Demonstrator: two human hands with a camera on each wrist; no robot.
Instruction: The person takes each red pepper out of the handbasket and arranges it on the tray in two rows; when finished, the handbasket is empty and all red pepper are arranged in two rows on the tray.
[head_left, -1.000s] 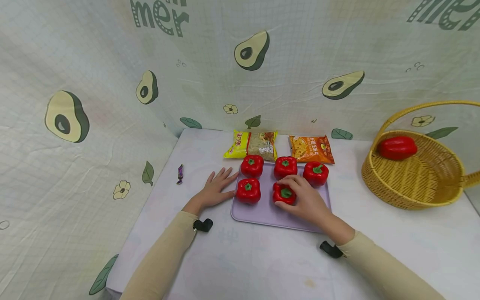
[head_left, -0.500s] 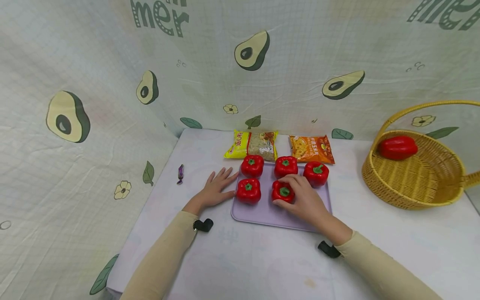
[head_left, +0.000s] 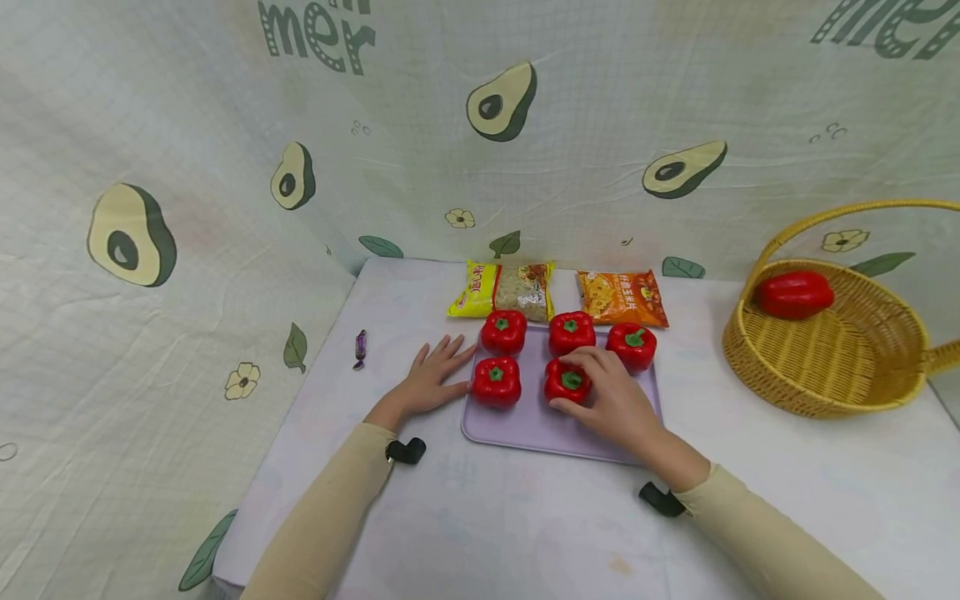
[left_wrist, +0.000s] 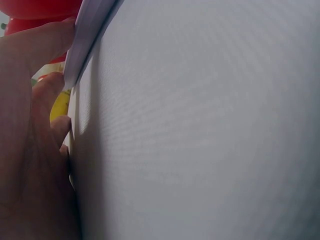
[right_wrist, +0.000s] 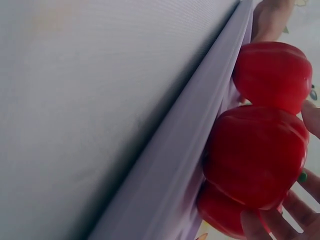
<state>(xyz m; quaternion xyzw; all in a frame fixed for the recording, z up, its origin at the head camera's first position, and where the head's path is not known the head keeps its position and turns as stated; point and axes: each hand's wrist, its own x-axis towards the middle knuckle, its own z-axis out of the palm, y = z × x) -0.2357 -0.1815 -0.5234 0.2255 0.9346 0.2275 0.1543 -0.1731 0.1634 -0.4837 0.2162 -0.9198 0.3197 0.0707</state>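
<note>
My right hand (head_left: 611,396) curls its thumb and fingers round a red bell pepper (head_left: 564,382) at the front middle of the lilac tray (head_left: 517,427). In the right wrist view the fingers wrap the far side of that pepper (right_wrist: 257,157). My left hand (head_left: 431,379) lies spread on the table at the tray's left side, its thumb and fingertips right at the rim (left_wrist: 82,45). Another pepper (head_left: 496,382) sits near that thumb. Along the back of the tray stand three more, at the left (head_left: 504,332), middle (head_left: 572,334) and right (head_left: 632,347).
Behind the tray lie a yellow food packet (head_left: 502,290) and an orange snack bag (head_left: 624,298). A wicker basket (head_left: 813,367) with a tall handle stands at the right, one red pepper (head_left: 795,295) inside. A purple-wrapped candy (head_left: 361,349) lies at the left.
The gripped pepper and my right hand have shifted only slightly on the tray. My left hand has kept its place.
</note>
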